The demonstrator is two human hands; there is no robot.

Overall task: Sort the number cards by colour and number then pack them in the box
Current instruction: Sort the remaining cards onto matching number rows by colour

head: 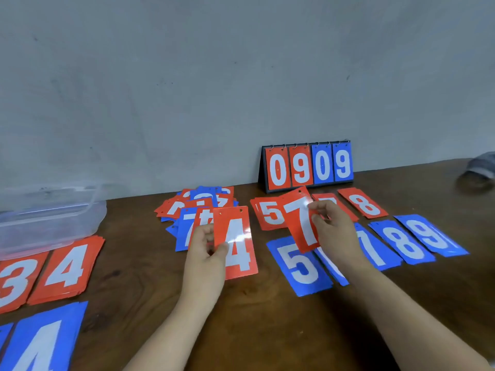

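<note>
My left hand (207,250) pinches a red 4 card (237,239) by its left edge, held upright above the table. My right hand (333,228) pinches a red 7 card (301,219) over the sorted rows. An unsorted heap of red and blue cards (198,204) lies behind my left hand. Red piles lie at the right: red 5 (269,214) and red 8 (364,203). In front of them lie blue 5 (300,266), blue 7 (375,250), blue 8 (403,242) and blue 9 (431,234). At the left lie red 3 (16,279), red 4 (68,269) and blue 4 (42,341) piles. The clear plastic box (48,212) stands at far left.
A flip scoreboard stand (308,166) reading 0909 stands against the grey wall at the back. A grey object (480,166) sits at the right table edge. The brown wooden table (150,263) shows bare wood between the left piles and my arms.
</note>
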